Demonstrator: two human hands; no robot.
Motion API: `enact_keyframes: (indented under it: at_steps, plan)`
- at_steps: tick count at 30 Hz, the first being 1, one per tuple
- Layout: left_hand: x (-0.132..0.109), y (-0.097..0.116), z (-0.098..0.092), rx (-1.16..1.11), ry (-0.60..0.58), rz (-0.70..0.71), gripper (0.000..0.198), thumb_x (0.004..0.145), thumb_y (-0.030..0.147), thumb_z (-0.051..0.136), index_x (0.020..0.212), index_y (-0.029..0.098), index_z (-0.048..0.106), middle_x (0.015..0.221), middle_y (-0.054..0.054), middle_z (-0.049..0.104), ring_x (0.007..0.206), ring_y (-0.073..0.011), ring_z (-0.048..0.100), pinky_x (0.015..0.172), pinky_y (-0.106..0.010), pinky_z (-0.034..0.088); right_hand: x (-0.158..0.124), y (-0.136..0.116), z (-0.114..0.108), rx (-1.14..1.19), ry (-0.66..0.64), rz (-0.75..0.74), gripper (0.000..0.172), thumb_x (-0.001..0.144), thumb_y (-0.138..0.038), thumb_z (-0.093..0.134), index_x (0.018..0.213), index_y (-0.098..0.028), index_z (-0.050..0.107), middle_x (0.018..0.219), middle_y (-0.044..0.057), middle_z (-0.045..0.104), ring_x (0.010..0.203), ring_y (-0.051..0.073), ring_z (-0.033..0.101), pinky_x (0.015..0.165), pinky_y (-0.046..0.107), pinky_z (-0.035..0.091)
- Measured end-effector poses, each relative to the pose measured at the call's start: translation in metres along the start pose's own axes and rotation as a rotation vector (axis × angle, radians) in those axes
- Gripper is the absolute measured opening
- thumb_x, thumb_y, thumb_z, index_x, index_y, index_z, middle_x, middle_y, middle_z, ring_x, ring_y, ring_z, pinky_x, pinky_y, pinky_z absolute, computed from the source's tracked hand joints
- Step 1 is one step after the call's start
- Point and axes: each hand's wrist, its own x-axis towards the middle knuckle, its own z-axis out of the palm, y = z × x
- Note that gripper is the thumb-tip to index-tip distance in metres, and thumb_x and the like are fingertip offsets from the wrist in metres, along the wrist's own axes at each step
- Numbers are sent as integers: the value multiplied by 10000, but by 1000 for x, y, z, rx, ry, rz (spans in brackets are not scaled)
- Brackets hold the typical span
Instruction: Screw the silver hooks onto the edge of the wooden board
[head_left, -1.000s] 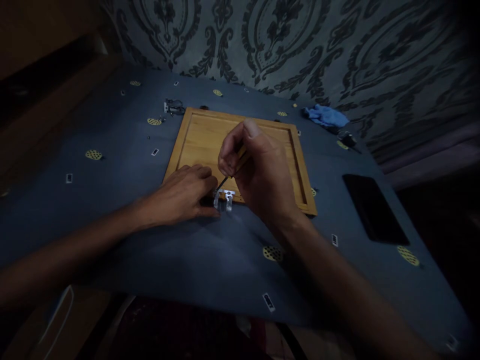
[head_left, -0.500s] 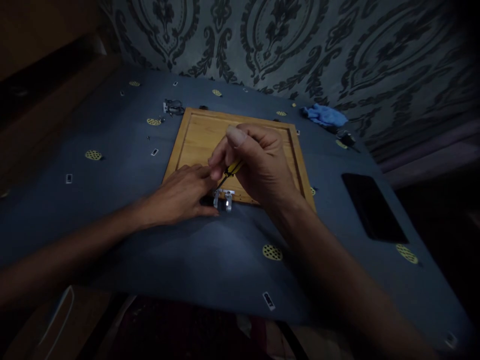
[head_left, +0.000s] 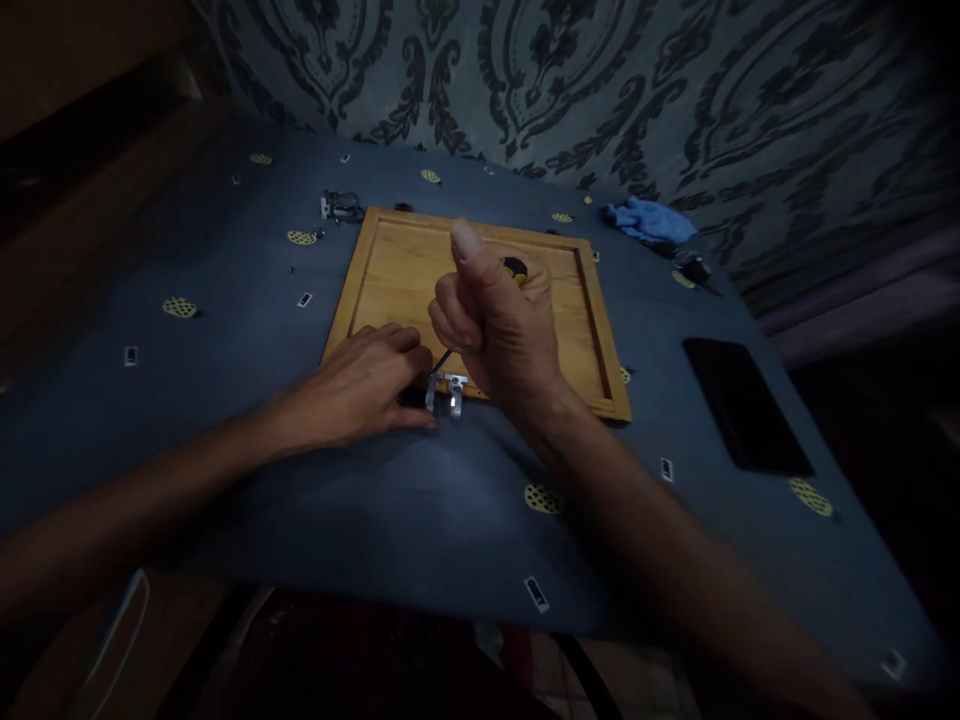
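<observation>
A framed wooden cabinet door [head_left: 465, 230] lies flat in front of me, with a silvery metal hinge [head_left: 455, 390] at its near edge. My left hand [head_left: 367, 385] grips that edge just left of the hinge, fingers on top and thumb low in front. In my right fist [head_left: 502, 325] is a screwdriver [head_left: 514, 268], its black and yellow handle end showing above the fingers. The thin shaft slants down to the left, and its tip meets the left part of the hinge. Most of the handle is hidden by my fingers.
Another hinge [head_left: 339, 207] and small screws [head_left: 292, 270] lie beyond the door's left side. To the right are a black phone or tablet [head_left: 746, 405], a blue cloth [head_left: 651, 220] and a dark object [head_left: 696, 270]. A patterned wall [head_left: 517, 90] bounds the back.
My right hand has shifted from a fingertip hold on the screwdriver to a closed fist around its handle, thumb up. My left hand stays at the door's edge.
</observation>
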Motion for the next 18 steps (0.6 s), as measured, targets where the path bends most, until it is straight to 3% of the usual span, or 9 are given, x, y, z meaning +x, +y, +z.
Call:
enact_keyframes:
  at_steps: [4, 9, 14, 18]
  plan:
    - [0, 0, 1, -13, 1, -1, 399, 898, 476, 756, 1058, 119, 678, 1141, -129, 652, 1095, -322, 623, 922, -437, 503, 0, 1, 7, -13, 64, -26, 706, 831, -661, 741, 540, -258, 240, 450, -107, 211, 378, 69, 255, 353, 243, 241]
    - [0, -2, 4, -9, 26, 3, 414, 895, 499, 753, 1048, 122, 679, 1103, -126, 658, 1052, -311, 635, 905, -426, 507, -3, 4, 12, -32, 196, -80, 671, 812, -691, 739, 534, -256, 310, 459, -108, 211, 385, 68, 246, 363, 256, 229]
    - [0, -4, 6, -3, 40, -1, 421, 884, 509, 765, 1058, 134, 689, 1088, -114, 661, 1041, -306, 639, 886, -421, 508, -5, 6, 14, -13, 270, -127, 570, 859, -532, 773, 543, -250, 391, 449, -109, 242, 391, 70, 252, 388, 244, 250]
    - [0, -4, 7, -22, 35, 6, 439, 880, 503, 773, 1100, 131, 693, 1118, -120, 665, 1069, -312, 639, 907, -430, 507, -7, 8, 15, -84, 311, -149, 577, 889, -550, 730, 546, -251, 375, 462, -101, 238, 399, 76, 249, 396, 252, 263]
